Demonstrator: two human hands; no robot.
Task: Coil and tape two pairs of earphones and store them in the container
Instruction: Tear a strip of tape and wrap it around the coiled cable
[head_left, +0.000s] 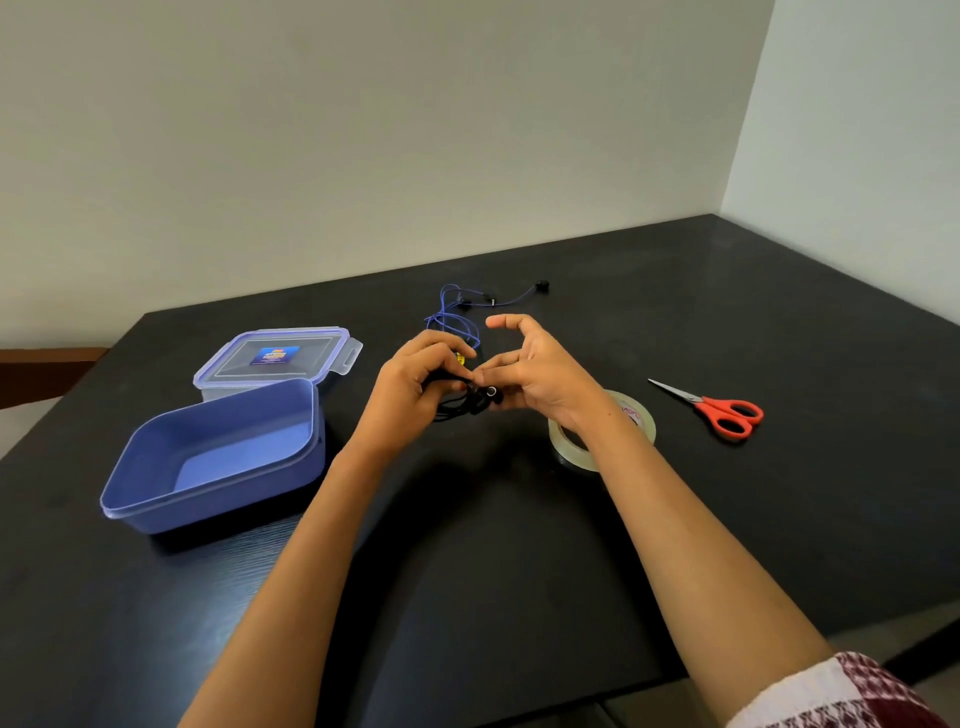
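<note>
Black earphones (470, 402) bunched well right of the container (156, 499): left hand (415, 384) gripping the coil, right hand (540, 379) pinching an earbud end. If that left grip slackens before taping, the loops could spring apart!

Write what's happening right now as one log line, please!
step: coiling | left grip: holds black earphones | right grip: pinches them | blue earphones: loose on table | container: open, empty

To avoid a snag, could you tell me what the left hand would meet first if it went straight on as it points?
Probably the loose blue-corded earphones lying on the black table beyond the left hand; depth unclear.
</note>
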